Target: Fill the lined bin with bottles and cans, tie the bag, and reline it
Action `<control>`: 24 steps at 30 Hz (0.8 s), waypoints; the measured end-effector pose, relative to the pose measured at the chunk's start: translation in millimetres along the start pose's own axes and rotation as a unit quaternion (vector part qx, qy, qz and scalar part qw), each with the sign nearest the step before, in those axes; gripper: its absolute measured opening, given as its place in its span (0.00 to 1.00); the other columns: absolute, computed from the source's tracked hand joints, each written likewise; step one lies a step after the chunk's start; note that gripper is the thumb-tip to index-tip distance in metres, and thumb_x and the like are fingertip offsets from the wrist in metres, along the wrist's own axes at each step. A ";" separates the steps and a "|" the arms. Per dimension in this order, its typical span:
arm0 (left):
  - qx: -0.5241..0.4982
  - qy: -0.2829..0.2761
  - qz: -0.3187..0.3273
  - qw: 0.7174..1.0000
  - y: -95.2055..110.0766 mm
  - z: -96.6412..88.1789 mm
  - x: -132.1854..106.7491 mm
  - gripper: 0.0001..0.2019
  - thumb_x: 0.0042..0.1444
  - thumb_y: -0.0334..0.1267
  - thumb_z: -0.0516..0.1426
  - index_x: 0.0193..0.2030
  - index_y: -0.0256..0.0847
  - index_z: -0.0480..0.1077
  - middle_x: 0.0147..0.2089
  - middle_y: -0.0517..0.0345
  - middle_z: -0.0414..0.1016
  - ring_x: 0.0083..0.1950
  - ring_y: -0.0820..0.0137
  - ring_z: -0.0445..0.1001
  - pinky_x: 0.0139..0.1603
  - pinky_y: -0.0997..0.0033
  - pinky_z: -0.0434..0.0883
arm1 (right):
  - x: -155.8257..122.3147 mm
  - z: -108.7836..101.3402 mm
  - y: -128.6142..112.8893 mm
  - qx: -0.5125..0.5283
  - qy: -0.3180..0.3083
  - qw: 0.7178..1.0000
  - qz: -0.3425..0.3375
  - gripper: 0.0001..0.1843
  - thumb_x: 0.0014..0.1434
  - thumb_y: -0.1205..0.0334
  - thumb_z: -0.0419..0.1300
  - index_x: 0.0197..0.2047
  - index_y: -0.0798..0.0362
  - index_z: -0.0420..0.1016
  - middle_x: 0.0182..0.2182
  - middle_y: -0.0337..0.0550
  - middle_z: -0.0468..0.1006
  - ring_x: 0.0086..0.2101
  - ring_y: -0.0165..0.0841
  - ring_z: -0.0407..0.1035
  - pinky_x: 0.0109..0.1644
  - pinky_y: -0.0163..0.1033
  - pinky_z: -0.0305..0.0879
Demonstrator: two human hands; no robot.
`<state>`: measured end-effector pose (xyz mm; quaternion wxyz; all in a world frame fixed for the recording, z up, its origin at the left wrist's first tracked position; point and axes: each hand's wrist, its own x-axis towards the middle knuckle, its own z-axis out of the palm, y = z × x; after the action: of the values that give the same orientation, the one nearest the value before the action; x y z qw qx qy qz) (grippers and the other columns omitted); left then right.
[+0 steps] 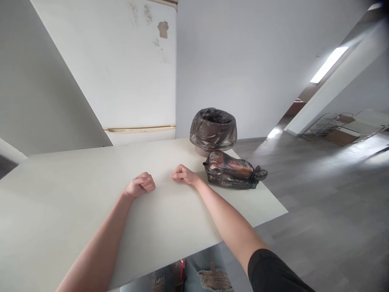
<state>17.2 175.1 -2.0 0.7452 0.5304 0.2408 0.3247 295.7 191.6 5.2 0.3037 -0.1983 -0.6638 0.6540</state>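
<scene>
My left hand (141, 184) rests on the white table (60, 194) as a loose fist with nothing in it. My right hand (183, 174) lies a little to its right, fingers curled in, also holding nothing. Just right of my right hand lies a tied dark plastic bag (234, 171) with cans or packets showing through it. Behind that bag stands a small bin lined with a dark plastic bag (213, 129), its mouth open.
A white fridge (133, 73) stands behind the table's far edge. The table's right edge drops to a grey floor (319, 202). A wire rack (328, 121) lies far right. My knees in torn jeans show below the near edge.
</scene>
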 end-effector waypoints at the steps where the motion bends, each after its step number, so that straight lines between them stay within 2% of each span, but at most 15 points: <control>1: -0.009 0.024 0.026 0.999 0.5 -0.9 0.4 0.42 0.51 0.59 0.66 0.16 0.43 0.35 0.17 0.69 0.29 0.19 0.79 0.37 0.22 0.68 0.45 | 0.2 -0.1 0.6 -0.002 -0.001 1.000 0.001 0.36 0.59 0.45 0.69 0.15 0.50 0.52 0.16 0.30 0.49 0.23 0.24 0.41 0.30 0.38 0.40; 3: -0.027 0.074 0.079 0.994 1.8 -2.3 1.1 0.42 0.51 0.58 0.66 0.18 0.43 0.34 0.19 0.69 0.26 0.20 0.79 0.36 0.22 0.69 0.45 | 0.7 -0.3 1.2 -0.004 -0.007 1.000 0.005 0.36 0.59 0.44 0.70 0.15 0.50 0.52 0.16 0.30 0.50 0.23 0.25 0.42 0.30 0.37 0.41; 5: -0.033 0.092 0.099 0.990 2.9 -2.1 2.0 0.42 0.51 0.57 0.66 0.18 0.42 0.33 0.20 0.69 0.26 0.20 0.78 0.35 0.23 0.69 0.45 | 1.4 -0.4 1.3 -0.005 -0.014 1.000 0.010 0.35 0.58 0.44 0.70 0.15 0.50 0.53 0.16 0.29 0.49 0.23 0.24 0.41 0.30 0.37 0.41; 10: 0.016 0.054 0.046 0.997 0.3 6.6 5.7 0.39 0.55 0.54 0.66 0.19 0.42 0.37 0.20 0.69 0.31 0.21 0.78 0.37 0.25 0.67 0.45 | 2.6 0.2 0.8 -0.002 -0.023 1.000 0.011 0.34 0.58 0.46 0.70 0.15 0.51 0.54 0.16 0.29 0.50 0.23 0.24 0.41 0.29 0.38 0.40; 14: 0.057 0.050 0.039 0.996 -2.7 13.1 8.8 0.37 0.57 0.53 0.65 0.20 0.43 0.39 0.20 0.69 0.34 0.22 0.78 0.38 0.27 0.66 0.44 | 2.3 0.8 0.4 -0.002 -0.032 0.999 0.011 0.34 0.59 0.47 0.70 0.16 0.51 0.54 0.16 0.29 0.50 0.23 0.24 0.40 0.29 0.38 0.38; 15: 0.067 0.068 0.052 0.994 -2.3 14.3 9.6 0.37 0.58 0.53 0.65 0.20 0.44 0.40 0.20 0.68 0.34 0.22 0.77 0.39 0.28 0.65 0.44 | 2.1 0.9 0.2 -0.002 -0.033 0.999 0.011 0.33 0.59 0.48 0.69 0.16 0.51 0.54 0.16 0.28 0.50 0.22 0.24 0.40 0.30 0.38 0.38; 17: 0.069 0.139 0.116 0.981 -0.1 15.9 11.2 0.36 0.59 0.52 0.65 0.20 0.43 0.41 0.21 0.68 0.34 0.23 0.77 0.39 0.29 0.65 0.44 | 1.6 1.4 -0.7 -0.002 -0.034 0.999 0.011 0.33 0.59 0.48 0.69 0.16 0.51 0.54 0.16 0.28 0.49 0.23 0.24 0.40 0.30 0.38 0.37; 20: 0.028 0.242 0.213 0.946 5.1 16.2 12.1 0.34 0.61 0.49 0.63 0.21 0.43 0.41 0.23 0.67 0.33 0.25 0.75 0.39 0.29 0.64 0.43 | 1.0 3.2 -3.3 -0.003 -0.035 0.999 0.012 0.34 0.59 0.48 0.69 0.16 0.50 0.53 0.16 0.28 0.49 0.23 0.24 0.40 0.30 0.38 0.37; 24: 0.005 0.268 0.227 0.936 8.9 16.4 11.7 0.34 0.60 0.46 0.64 0.21 0.42 0.40 0.24 0.67 0.34 0.25 0.75 0.39 0.29 0.64 0.42 | 1.0 5.4 -5.9 -0.003 -0.039 0.999 0.010 0.35 0.60 0.47 0.69 0.16 0.50 0.51 0.16 0.28 0.48 0.22 0.24 0.39 0.30 0.38 0.36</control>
<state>34.6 175.4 11.5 0.5569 0.4680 0.3067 0.6139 292.2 187.9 11.4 0.2702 -0.1802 -0.6751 0.6624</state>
